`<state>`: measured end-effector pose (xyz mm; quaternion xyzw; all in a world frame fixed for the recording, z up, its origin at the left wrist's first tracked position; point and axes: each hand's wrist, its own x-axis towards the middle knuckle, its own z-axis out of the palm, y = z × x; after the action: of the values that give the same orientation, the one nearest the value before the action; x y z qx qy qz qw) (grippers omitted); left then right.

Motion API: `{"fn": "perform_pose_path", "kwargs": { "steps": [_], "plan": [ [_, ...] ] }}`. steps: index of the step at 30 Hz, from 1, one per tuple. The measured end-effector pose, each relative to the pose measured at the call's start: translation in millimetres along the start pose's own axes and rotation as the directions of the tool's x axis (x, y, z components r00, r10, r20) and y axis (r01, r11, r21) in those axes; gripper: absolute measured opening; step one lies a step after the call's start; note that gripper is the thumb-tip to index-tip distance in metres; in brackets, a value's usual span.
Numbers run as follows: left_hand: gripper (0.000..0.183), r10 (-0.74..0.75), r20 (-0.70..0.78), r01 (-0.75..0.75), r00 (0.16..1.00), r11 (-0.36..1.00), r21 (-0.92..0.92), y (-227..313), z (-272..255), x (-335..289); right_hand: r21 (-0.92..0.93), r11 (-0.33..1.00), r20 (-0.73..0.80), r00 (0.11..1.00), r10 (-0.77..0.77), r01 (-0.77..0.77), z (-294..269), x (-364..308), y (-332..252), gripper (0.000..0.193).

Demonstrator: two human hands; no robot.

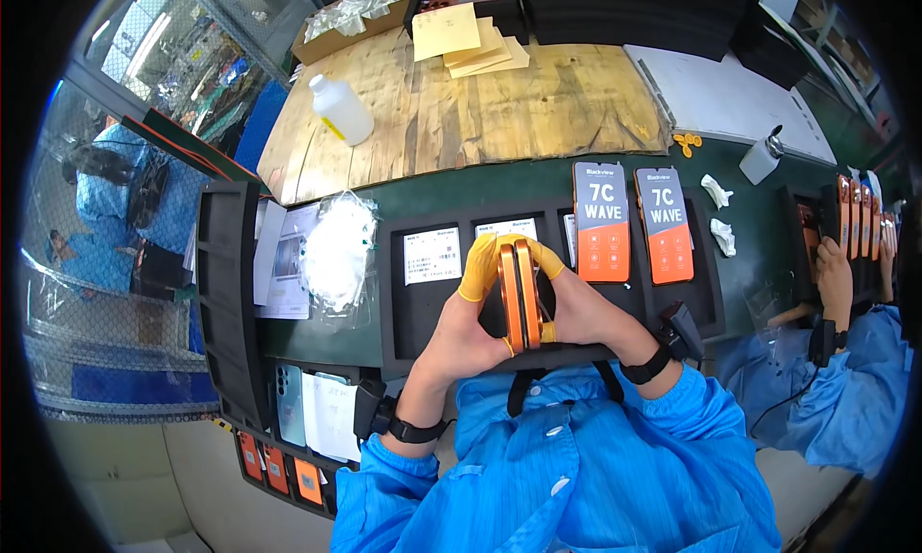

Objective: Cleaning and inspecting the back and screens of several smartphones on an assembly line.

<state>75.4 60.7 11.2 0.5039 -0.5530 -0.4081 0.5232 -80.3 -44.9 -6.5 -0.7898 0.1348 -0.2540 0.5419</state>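
Above the front of a black tray (390,334), I hold two orange-edged phones (520,298) face to face, standing on edge. My left hand (459,332) is closed on their left side, and my right hand (582,311) is closed on their right. Yellow finger cots cover several of my fingertips. In the tray's compartments lie phones with white label sheets, one label (432,256) fully visible at the left. Two phones with grey-and-orange printed films, one film-covered phone (602,222) and another (665,224), lie just right of my hands.
A white bottle (342,111) stands on a wooden board (519,111). Left of the tray sits a clear plastic bag (340,255) of white pieces. A pump bottle (762,157) and crumpled tissues (716,192) are at the right. A co-worker's hand (834,276) works beside phones at far right.
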Motion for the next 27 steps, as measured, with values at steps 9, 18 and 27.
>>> {"fn": "perform_pose_path", "kwargs": {
  "steps": [9,18,27],
  "plan": [
    [0.088,0.042,0.01,-0.043,0.999,0.995,0.086,2,2,2,-0.015,0.998,0.003,0.998,0.064,-0.064,-1,-3,5,0.101],
    [0.096,0.188,0.024,-0.189,0.982,0.967,0.168,-8,-3,5,-0.087,0.995,-0.029,0.999,0.043,-0.046,0,-2,6,0.103],
    [0.098,-0.016,0.043,0.015,0.999,0.999,0.037,-3,0,4,-0.032,0.994,-0.016,0.994,0.109,-0.109,-1,-6,4,0.103]
  ]
}}
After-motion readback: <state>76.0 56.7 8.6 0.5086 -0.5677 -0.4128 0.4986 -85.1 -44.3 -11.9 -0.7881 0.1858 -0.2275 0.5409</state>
